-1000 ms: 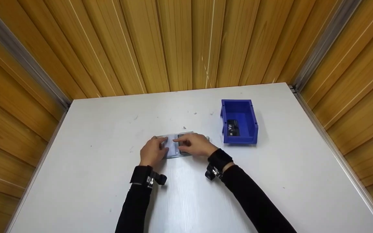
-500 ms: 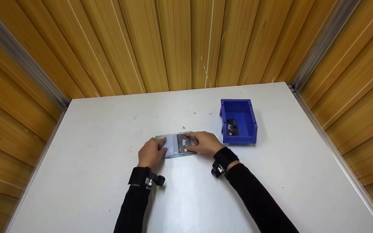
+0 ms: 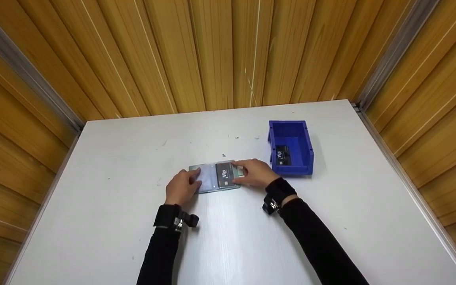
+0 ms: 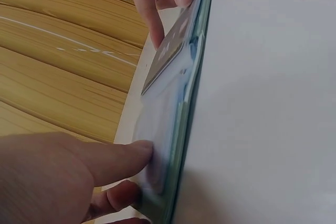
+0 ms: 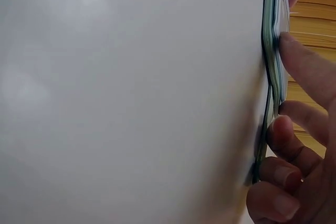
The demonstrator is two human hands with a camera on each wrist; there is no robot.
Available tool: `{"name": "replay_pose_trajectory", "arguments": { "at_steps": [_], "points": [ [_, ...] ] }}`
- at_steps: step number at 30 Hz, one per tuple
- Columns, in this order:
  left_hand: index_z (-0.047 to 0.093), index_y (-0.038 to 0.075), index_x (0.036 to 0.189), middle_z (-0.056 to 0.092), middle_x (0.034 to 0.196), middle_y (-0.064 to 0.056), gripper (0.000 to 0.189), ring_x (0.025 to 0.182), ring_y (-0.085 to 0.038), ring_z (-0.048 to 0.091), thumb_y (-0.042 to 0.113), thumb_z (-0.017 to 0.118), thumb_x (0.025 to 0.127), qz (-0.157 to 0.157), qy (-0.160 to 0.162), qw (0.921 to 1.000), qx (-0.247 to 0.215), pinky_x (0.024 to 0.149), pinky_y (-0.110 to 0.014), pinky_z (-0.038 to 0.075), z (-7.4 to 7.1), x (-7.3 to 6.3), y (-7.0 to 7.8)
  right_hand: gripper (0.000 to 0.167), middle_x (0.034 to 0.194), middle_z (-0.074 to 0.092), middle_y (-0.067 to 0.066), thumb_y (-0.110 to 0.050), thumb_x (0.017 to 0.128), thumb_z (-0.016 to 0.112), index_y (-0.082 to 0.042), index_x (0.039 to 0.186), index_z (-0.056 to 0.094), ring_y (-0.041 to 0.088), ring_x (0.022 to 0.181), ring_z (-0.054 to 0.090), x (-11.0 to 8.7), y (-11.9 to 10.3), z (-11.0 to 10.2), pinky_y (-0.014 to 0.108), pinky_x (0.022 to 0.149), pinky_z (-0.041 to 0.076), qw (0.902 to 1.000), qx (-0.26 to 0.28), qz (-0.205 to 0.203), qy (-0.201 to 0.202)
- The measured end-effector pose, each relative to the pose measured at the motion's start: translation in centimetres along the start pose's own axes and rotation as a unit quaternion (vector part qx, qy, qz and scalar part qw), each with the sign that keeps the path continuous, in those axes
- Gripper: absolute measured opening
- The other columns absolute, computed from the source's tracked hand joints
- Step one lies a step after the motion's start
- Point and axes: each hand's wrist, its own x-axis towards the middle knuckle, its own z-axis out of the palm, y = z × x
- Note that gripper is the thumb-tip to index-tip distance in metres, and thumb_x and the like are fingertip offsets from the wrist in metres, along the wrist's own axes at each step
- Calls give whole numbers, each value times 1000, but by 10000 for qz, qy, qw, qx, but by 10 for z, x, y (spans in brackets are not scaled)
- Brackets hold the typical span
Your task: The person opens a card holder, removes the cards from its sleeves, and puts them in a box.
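Observation:
An opened card holder (image 3: 206,178) with clear sleeves and a green cover lies on the white table. A black card (image 3: 225,174) marked "Vip" lies on its right half. At the left end, my left hand (image 3: 181,187) grips the holder, its thumb (image 4: 123,158) on the clear sleeve and fingers curled at the edge. My right hand (image 3: 256,173) holds the right end, with thumb and forefinger apart at the card's right corners. Its other fingers (image 5: 283,174) curl against the holder's edge in the right wrist view. Part of the holder's right end is hidden by this hand.
A blue bin (image 3: 302,170) stands to the right behind my right hand, with a black "Vip" card (image 3: 283,155) inside. Wood-patterned walls (image 3: 204,55) border the white table (image 3: 93,221) at the back and sides.
My right hand has moved right across the holder, from over the black card to its right end, uncovering the card. The left hand keeps its place at the left end.

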Motion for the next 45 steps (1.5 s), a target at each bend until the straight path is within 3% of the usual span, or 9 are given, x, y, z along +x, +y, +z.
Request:
{"name": "replay_pose_trajectory", "arguments": {
  "at_steps": [5, 9, 13, 19, 23, 29, 33, 36, 45],
  "points": [
    [74, 13, 129, 57, 84, -3, 36, 77, -19, 53, 14, 75, 93, 160, 388, 9980, -477, 67, -32, 39, 2, 2, 8, 70, 76, 52, -5, -40, 88, 83, -19, 150, 57, 12, 71, 45, 3, 1, 0, 29, 67, 36, 10000, 10, 43, -52],
    [77, 12, 121, 59, 82, -1, 27, 71, -17, 51, 15, 74, 94, 196, 249, 9935, -1097, 64, -30, 38, 8, 6, 24, 72, 77, 52, -4, -40, 87, 83, -19, 151, 56, 13, 70, 46, 4, 2, 1, 29, 66, 36, 9999, 72, 66, -70],
    [78, 12, 115, 65, 82, -2, 24, 71, -17, 55, 22, 70, 95, -208, 12, 9931, -1154, 64, -31, 41, 15, 11, 40, 73, 77, 51, -4, -39, 88, 83, -18, 151, 55, 13, 71, 45, 4, 2, 1, 29, 66, 36, 9999, 77, 28, -68],
    [74, 4, 116, 75, 111, -13, 35, 100, -27, 68, 32, 62, 99, -1125, -155, 9846, -1328, 89, -45, 52, 19, 14, 48, 74, 75, 52, -5, -37, 88, 84, -18, 152, 53, 11, 69, 45, 5, 2, 2, 28, 65, 36, 9998, 167, -79, -13],
    [73, 0, 117, 73, 115, -16, 39, 102, -29, 67, 32, 60, 99, -1288, -245, 9805, -1462, 93, -47, 52, 18, 13, 48, 76, 74, 51, -5, -37, 88, 83, -23, 155, 49, 11, 67, 45, 3, 1, 1, 28, 63, 37, 9997, 149, -186, -49],
    [72, -4, 113, 69, 100, -13, 37, 91, -24, 61, 28, 59, 99, -1284, -442, 9750, -1759, 85, -42, 52, 20, 16, 48, 70, 72, 51, -5, -35, 90, 82, -24, 152, 53, 11, 65, 44, 3, 2, -1, 28, 64, 37, 9995, 71, -272, -123],
    [71, -4, 114, 70, 103, -14, 39, 93, -25, 62, 29, 59, 99, -1334, -536, 9740, -1752, 88, -43, 52, 20, 16, 49, 70, 72, 51, -5, -33, 89, 82, -23, 152, 54, 11, 65, 44, 3, 4, 0, 27, 62, 37, 9994, 158, -279, -130],
    [73, -1, 110, 72, 105, -14, 37, 95, -27, 64, 31, 59, 98, -1297, -528, 9792, -1471, 89, -45, 53, 20, 16, 49, 70, 72, 50, -5, -33, 89, 83, -23, 152, 54, 11, 66, 44, 3, 5, 1, 27, 62, 36, 9993, 214, -297, -121],
    [76, 13, 88, 72, 91, -3, 24, 84, -20, 63, 33, 66, 99, -1057, -474, 9895, -861, 74, -36, 45, 25, 19, 48, 69, 73, 49, -4, -34, 88, 84, -23, 150, 56, 12, 67, 44, 3, 4, 0, 28, 63, 36, 9991, 268, -301, -113]
  ]
}}
